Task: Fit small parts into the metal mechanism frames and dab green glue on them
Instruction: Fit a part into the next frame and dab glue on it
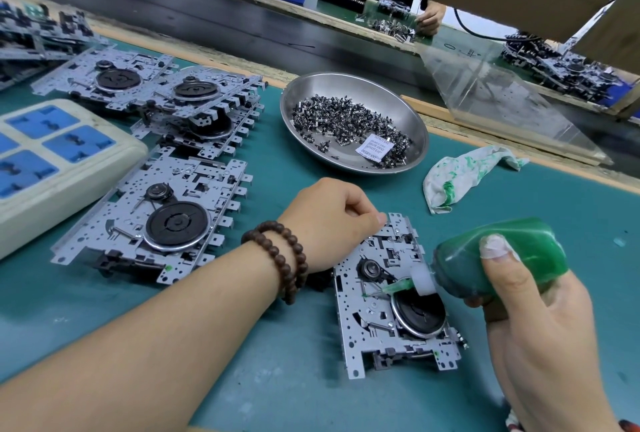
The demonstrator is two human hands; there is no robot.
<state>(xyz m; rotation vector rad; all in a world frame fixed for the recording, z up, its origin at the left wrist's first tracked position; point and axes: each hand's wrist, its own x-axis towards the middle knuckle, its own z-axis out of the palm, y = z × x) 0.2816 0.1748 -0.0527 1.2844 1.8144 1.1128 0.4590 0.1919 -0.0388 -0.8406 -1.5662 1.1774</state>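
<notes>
On the near right of the teal table (277,379), the left hand (332,223) grips the flat perforated metal frame's (360,338) stiff far edge; the right hand (533,310) squeezes a soft green glue bottle (460,258), its nozzle on the frame. The frame looks light and rigid; steady it by its edges.

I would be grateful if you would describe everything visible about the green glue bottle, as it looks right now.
The green glue bottle is soft translucent plastic, its green contents showing through, with a white collar and a thin green-tinted nozzle. It lies almost level, nozzle pointing left, the tip down on the metal mechanism frame beside the black flywheel. The right hand grips its body, a taped fingertip pressing on top.
</notes>
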